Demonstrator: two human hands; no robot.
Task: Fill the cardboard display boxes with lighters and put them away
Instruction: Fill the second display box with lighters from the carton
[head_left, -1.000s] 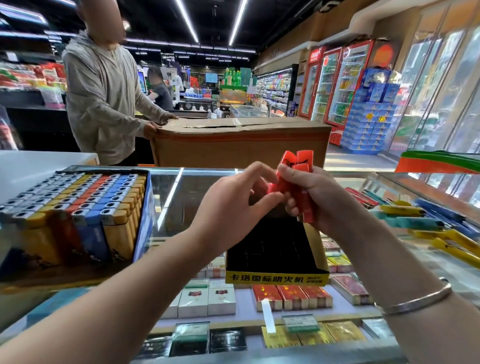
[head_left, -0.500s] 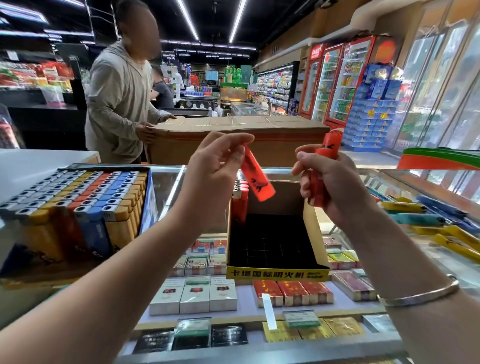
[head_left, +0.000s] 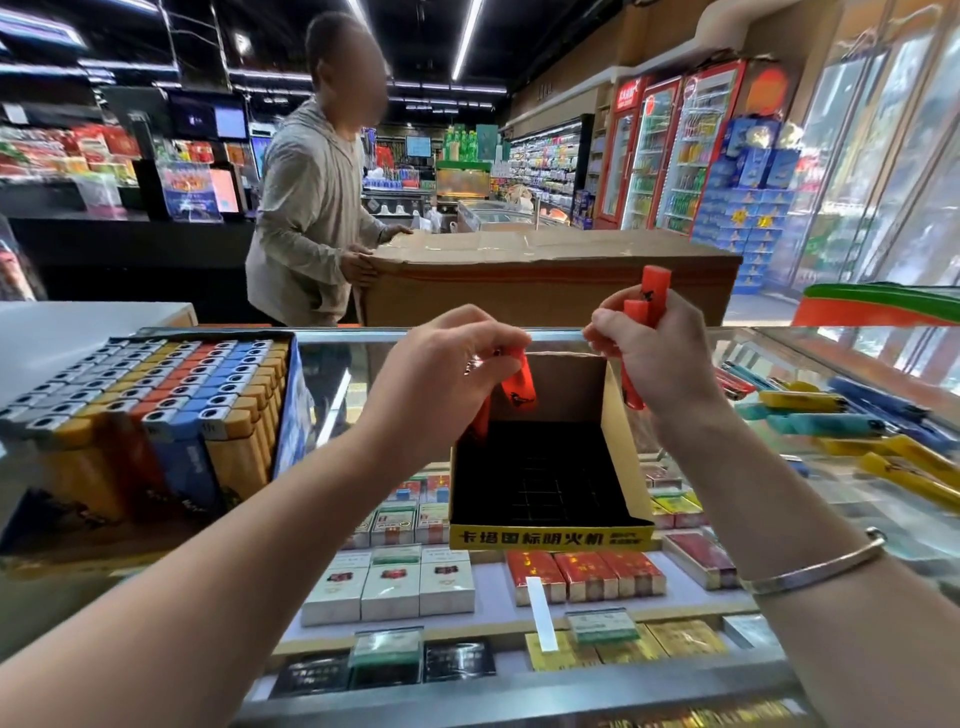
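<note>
A cardboard display box (head_left: 550, 538) with a yellow front strip and a black grid inside stands on the glass counter in the middle. My left hand (head_left: 441, 374) holds one red lighter (head_left: 519, 387) over the box's back left corner, where other red lighters stand. My right hand (head_left: 649, 358) grips a small bunch of red lighters (head_left: 647, 304) above the box's right wall. A full display box of grey, yellow, red and blue lighters (head_left: 156, 410) sits at the left.
Loose yellow, teal and blue lighters (head_left: 841, 421) lie on the glass counter (head_left: 857, 499) at the right. Cigarette packs fill the shelves under the glass. Beyond the counter a person (head_left: 311, 218) handles a large cardboard carton (head_left: 550, 275).
My left hand has taken one red lighter from the bunch and lowered it toward the box's back left corner. My right hand stays raised with the remaining lighters.
</note>
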